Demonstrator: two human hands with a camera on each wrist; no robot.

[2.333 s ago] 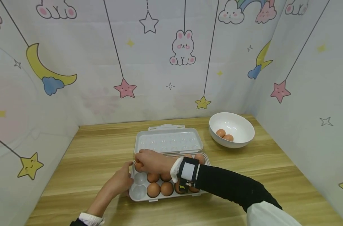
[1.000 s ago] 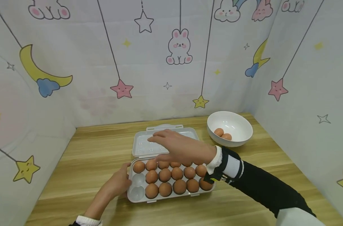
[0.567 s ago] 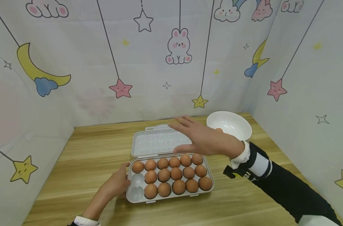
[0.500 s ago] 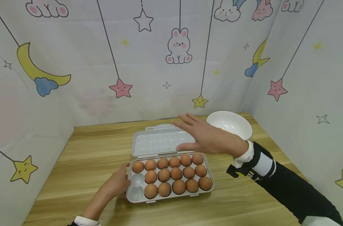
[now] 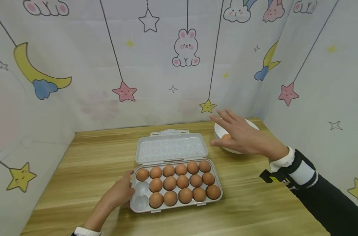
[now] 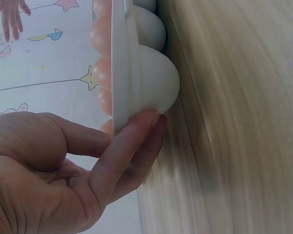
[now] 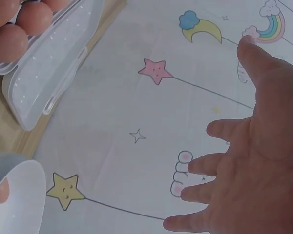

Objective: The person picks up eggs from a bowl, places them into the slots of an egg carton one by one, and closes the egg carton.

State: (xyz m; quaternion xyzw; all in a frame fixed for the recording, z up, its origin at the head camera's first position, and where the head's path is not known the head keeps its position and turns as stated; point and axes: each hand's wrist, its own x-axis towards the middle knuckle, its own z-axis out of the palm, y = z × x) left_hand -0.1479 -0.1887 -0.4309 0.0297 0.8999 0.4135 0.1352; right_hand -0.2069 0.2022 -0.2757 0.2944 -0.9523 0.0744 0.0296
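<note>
My left hand [image 5: 121, 190] holds the left end of an open plastic egg box [image 5: 138, 197]. In the left wrist view, thumb and fingers pinch the box's rim [image 6: 121, 63] and the underside of a corner cup [image 6: 158, 78]. Brown eggs [image 5: 182, 181] fill the box apart from two bare cups [image 5: 141, 203] at its left end. My right hand [image 5: 245, 136], fingers spread and straight with nothing in them, is over the white bowl [image 5: 218, 131] and hides much of it. A brown egg [image 5: 226, 136] shows inside; the right wrist view has eggs [image 7: 1, 191] there too.
The clear lid [image 5: 172, 146] lies folded back behind the box. Both box and bowl stand on a wood-grain table [image 5: 99, 154]. A cartoon-printed cloth [image 5: 155, 65] closes off the back and sides.
After bending over the box's back left corner, my right hand has lifted away, spread its fingers and moved right to above the bowl. My left hand keeps its hold on the box.
</note>
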